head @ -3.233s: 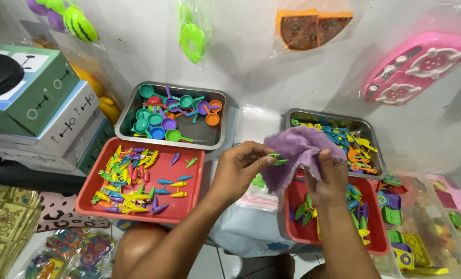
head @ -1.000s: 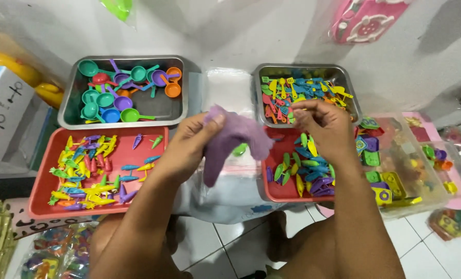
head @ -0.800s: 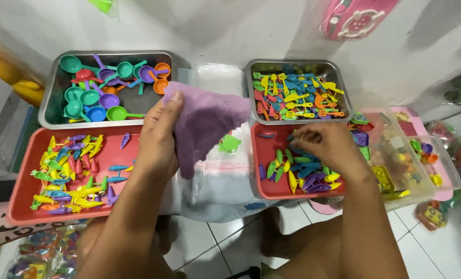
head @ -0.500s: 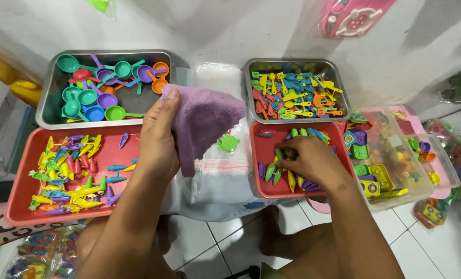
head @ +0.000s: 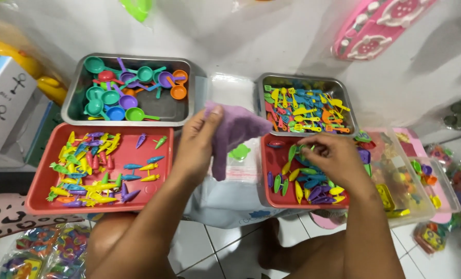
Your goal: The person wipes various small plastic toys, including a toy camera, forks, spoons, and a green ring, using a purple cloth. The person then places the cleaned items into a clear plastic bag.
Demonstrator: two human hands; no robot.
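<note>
Left hand [head: 198,142] grips a purple cloth [head: 234,132], thumb pinched over its top edge; cloth hangs just left of the right red tray [head: 269,178]. Right hand [head: 329,160] rests curled among small coloured toy pieces [head: 297,181] in that tray, fingertips hidden, so pinch cannot be confirmed. Clear bin [head: 395,175] right of tray: contents blurred. Steel tray [head: 305,106] behind it holds toy utensils

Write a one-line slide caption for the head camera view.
Left hand holds a purple cloth while right hand picks among small coloured toy pieces in a red tray.
</note>
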